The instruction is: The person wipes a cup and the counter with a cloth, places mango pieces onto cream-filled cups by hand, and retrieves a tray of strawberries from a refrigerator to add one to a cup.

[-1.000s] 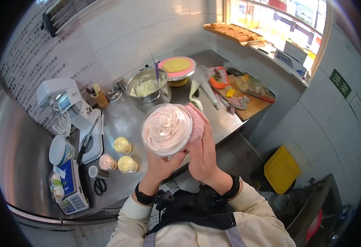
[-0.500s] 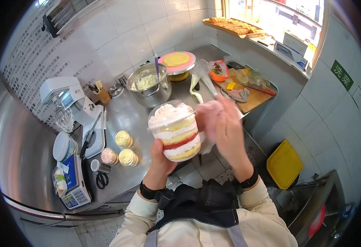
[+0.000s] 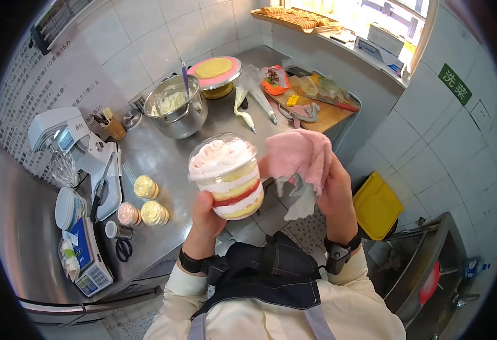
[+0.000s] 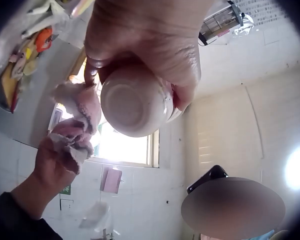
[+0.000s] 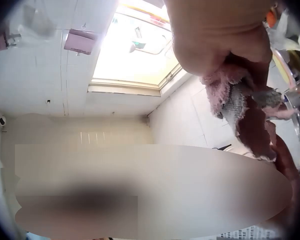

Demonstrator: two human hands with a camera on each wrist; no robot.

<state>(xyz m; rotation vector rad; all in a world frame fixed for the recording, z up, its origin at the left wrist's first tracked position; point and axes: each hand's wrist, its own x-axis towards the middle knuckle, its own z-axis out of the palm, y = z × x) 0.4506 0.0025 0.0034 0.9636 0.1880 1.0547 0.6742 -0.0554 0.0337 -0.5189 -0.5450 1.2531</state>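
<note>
My left hand (image 3: 208, 218) grips a clear round cup (image 3: 226, 177) of layered cake, with a red layer and piped pale pink cream on top. In the left wrist view the cup's base (image 4: 133, 103) shows, with the left hand (image 4: 145, 37) round it. My right hand (image 3: 339, 195) holds a pink and grey cloth (image 3: 300, 156) just right of the cup; the cloth hangs down in folds. The right wrist view has the cloth (image 5: 235, 102) under the right hand (image 5: 222, 37).
Several small cream-topped cups (image 3: 154, 213) stand on the steel table (image 3: 166, 164), left of my hands. Behind are a steel pot (image 3: 176, 116), a cake stand (image 3: 217, 71), piping bags (image 3: 243, 110) and a cutting board (image 3: 322, 113). A scale (image 3: 92, 272) and scissors (image 3: 123, 249) lie at the left.
The right hand and cloth have come away from the cup to the right, and the cloth now hangs loose. The cup has tilted from its top facing the camera to showing its side.
</note>
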